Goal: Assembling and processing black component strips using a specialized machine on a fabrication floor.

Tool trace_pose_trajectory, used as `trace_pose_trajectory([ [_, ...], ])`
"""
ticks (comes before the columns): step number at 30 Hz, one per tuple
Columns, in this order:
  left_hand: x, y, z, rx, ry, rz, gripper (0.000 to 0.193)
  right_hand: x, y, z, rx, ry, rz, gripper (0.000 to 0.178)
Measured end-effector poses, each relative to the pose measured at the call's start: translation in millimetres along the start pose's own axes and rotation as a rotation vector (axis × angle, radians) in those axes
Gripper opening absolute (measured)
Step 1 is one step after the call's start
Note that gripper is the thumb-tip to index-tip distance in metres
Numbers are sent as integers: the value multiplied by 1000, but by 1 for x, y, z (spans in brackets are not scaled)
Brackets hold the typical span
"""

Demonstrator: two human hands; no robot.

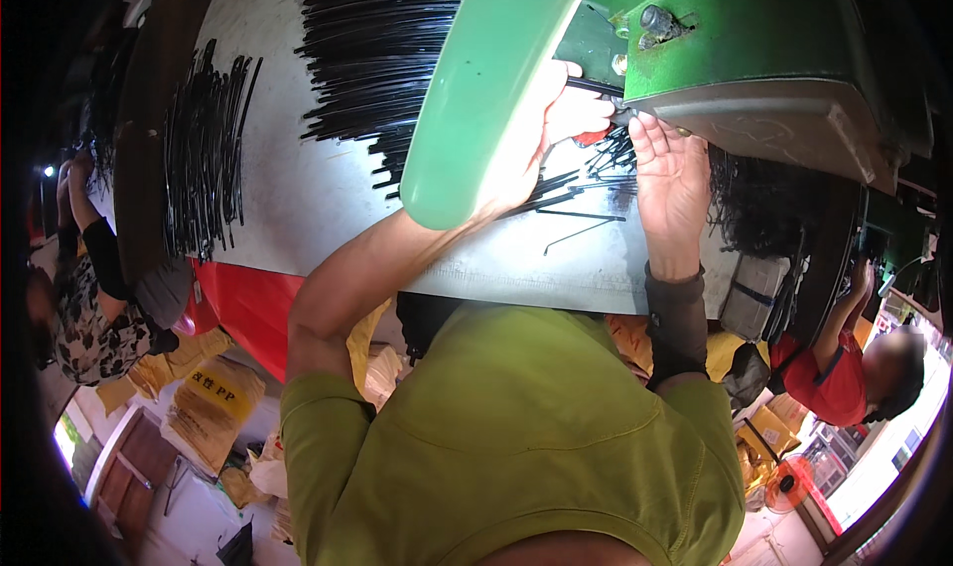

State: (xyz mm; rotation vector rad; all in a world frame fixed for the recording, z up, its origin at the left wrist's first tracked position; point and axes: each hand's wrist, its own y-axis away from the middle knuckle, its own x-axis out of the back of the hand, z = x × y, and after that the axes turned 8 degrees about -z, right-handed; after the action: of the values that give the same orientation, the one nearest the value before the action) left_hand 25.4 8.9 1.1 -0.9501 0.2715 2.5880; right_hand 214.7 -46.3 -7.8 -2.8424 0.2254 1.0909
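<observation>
My left hand reaches in under the green machine, its wrist partly covered by a long pale-green panel. Its fingers are closed around a thin black strip whose far end points at the machine's working area. Beside it on the right, my right hand is held palm up with fingers stretched out, their tips close under the machine's lower edge. Whether those fingertips touch anything is hard to make out. Small dark and red parts show between the hands. More loose black strips lie on the metal table just below them.
The green machine head overhangs the right side. A big stack of black strips covers the metal table at the back, with another pile at the left. Co-workers sit at the left and right. Sacks stand behind.
</observation>
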Motion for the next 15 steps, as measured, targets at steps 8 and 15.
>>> trace_pose_trajectory([
  [8,6,2,-5,25,77,-28,23,-7,1,2,-6,-28,42,27],
  [15,7,-9,-20,47,223,-46,19,6,8,0,3,-63,135,25],
])
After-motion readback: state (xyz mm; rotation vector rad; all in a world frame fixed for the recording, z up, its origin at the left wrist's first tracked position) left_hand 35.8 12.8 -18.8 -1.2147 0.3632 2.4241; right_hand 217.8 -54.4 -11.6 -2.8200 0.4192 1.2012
